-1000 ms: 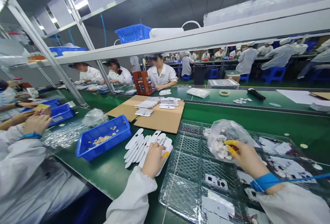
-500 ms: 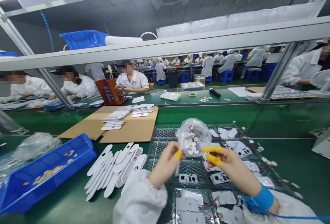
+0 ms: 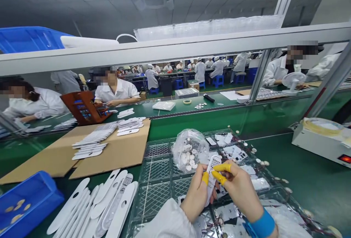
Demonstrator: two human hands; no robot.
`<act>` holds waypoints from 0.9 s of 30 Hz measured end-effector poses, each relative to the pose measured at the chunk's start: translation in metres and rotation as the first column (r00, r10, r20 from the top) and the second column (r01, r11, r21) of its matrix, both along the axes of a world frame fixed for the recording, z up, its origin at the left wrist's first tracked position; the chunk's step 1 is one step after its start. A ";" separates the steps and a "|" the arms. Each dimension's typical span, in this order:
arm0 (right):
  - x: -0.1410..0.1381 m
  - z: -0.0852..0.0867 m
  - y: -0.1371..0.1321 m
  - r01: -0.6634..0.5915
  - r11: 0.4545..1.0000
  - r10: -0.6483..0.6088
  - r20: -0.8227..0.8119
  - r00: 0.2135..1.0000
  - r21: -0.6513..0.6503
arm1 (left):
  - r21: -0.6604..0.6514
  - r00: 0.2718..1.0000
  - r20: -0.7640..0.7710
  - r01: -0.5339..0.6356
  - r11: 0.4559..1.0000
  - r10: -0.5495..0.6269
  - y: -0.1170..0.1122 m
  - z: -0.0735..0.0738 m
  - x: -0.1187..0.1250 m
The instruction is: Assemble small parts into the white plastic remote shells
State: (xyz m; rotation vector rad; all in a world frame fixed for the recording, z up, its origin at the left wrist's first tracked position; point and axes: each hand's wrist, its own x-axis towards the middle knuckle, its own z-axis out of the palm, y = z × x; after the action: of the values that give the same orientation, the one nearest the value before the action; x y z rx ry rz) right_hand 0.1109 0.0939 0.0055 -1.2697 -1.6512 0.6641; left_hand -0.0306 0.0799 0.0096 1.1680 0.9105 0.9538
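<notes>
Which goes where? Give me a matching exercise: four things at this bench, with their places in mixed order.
1 white slotted cover
2 clear bag of discs
3 blue bin
4 white fan

A on the far bench, to the right
B held between the left hand and the right hand
C lower left corner of the view
D on the clear tray, just beyond the hands

Pairs: 1-B, 2-D, 3-C, 4-A

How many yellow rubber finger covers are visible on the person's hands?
3. One yellow rubber finger cover is on the left hand; two are on the right hand, upper and lower. All touch the slim white plastic shell. Others may be hidden.
</notes>
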 end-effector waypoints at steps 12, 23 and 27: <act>-0.018 -0.020 -0.003 -0.026 0.962 -0.086 -0.397 0.914 -0.270 | -0.038 0.999 0.052 0.009 0.999 -0.007 -0.002 0.004 -0.009; -0.013 0.007 -0.018 -0.049 0.991 0.048 0.012 0.999 0.123 | -0.015 0.999 0.027 0.020 1.000 -0.020 -0.005 0.013 -0.014; -0.017 0.021 -0.023 -0.085 0.989 0.077 0.075 0.994 0.121 | -0.005 1.000 -0.026 0.004 1.000 -0.005 -0.007 0.012 -0.012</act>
State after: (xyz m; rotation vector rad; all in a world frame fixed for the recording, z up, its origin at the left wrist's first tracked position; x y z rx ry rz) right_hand 0.0935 0.0713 0.0260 -1.1536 -1.7818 0.5616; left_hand -0.0425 0.0725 0.0212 1.1801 0.9299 0.9342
